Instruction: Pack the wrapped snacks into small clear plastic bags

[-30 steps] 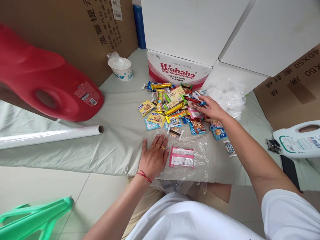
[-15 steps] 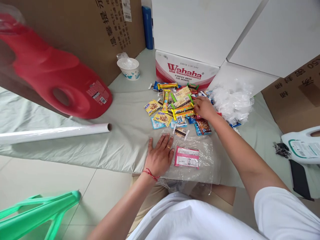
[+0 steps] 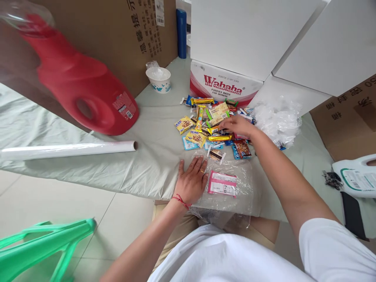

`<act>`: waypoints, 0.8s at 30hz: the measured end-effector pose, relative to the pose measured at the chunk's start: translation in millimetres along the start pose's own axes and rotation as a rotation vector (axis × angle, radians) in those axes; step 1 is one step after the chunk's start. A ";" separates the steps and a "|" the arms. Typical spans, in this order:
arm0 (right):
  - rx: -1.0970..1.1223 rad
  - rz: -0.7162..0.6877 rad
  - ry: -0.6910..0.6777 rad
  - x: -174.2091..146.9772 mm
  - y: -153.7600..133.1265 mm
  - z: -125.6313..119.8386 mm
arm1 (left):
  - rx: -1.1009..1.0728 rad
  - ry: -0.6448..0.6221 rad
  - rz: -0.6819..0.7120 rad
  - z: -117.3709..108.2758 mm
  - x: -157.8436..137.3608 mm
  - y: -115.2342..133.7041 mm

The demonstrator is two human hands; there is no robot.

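My left hand [image 3: 192,182] lies flat with fingers spread on the left edge of a clear plastic bag [image 3: 245,192]. A pink-and-white packet [image 3: 222,183] is on or inside the bag, to the right of this hand; which one I cannot tell. My right hand [image 3: 239,126] is over the right side of a heap of wrapped snacks, fingers curled down among them. Its fingertips meet a yellow-orange snack bar [image 3: 215,129], and what they grip is partly hidden. Close by are a yellow bar [image 3: 220,138], a yellow cookie packet [image 3: 196,138] and a brown-and-blue cookie packet [image 3: 242,149].
Crumpled clear bags [image 3: 279,121] lie right of the heap. Behind stands a Wahaha carton [image 3: 226,84]. Leftward are a paper cup [image 3: 160,82], a red jug [image 3: 88,86] and a white film roll [image 3: 70,149]. A white bottle [image 3: 360,176] and black phone [image 3: 354,215] are at right.
My right hand has shifted left over the heap, its fingers now across the yellow-orange bars. The lower yellow bar has turned. My left hand stays flat on the bag. The view has shifted slightly.
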State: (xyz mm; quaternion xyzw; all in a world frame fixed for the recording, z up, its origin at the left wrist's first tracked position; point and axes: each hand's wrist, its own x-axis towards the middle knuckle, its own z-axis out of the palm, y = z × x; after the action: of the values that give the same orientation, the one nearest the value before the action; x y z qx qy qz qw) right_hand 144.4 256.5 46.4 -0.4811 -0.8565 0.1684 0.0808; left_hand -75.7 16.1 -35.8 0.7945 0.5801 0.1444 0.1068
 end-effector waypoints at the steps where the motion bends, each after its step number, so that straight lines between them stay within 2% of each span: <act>1: -0.032 0.024 0.039 11.7 2.6 -5.2 | -0.001 0.001 -0.003 -0.1 -0.1 -0.2; 4: -0.293 -0.066 0.066 48.4 6.1 -12.9 | -0.002 0.000 -0.008 -0.6 0.0 -0.5; 6: -0.426 -0.143 -0.016 70.3 5.8 -11.0 | 0.001 -0.007 -0.007 -1.3 0.2 -0.4; 8: -0.507 -0.145 -0.054 86.2 4.7 -7.8 | 0.003 -0.009 -0.006 -2.2 0.3 -0.3; 12: -0.536 -0.133 0.026 87.0 0.2 -16.5 | 0.002 -0.001 -0.004 -2.7 0.4 -0.4; 15: -0.399 -0.086 0.239 49.9 -9.4 -40.9 | -0.011 0.007 -0.011 -1.9 0.6 -0.1; 17: -0.196 0.022 0.423 8.3 -18.5 -58.5 | -0.031 0.010 -0.011 -1.6 0.5 0.3; 18: -0.061 0.039 0.457 -15.6 -23.4 -65.2 | -0.044 0.011 -0.008 -1.6 0.3 0.4; 19: 0.098 0.025 0.409 -40.0 -28.3 -69.5 | -0.056 0.013 -0.005 -1.6 0.1 0.5; 21: 0.367 0.022 0.182 -86.1 -38.2 -69.0 | -0.077 0.015 -0.003 -1.9 -0.5 0.2; 24: 0.458 0.057 -0.182 -135.9 -52.6 -45.2 | -0.096 0.006 -0.004 -2.4 -0.9 -0.3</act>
State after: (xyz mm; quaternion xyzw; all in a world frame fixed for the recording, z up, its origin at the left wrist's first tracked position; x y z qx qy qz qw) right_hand 187.3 125.0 110.9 -0.4570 -0.7859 0.4028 0.1055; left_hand -77.0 15.3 -33.8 0.7870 0.5743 0.1740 0.1432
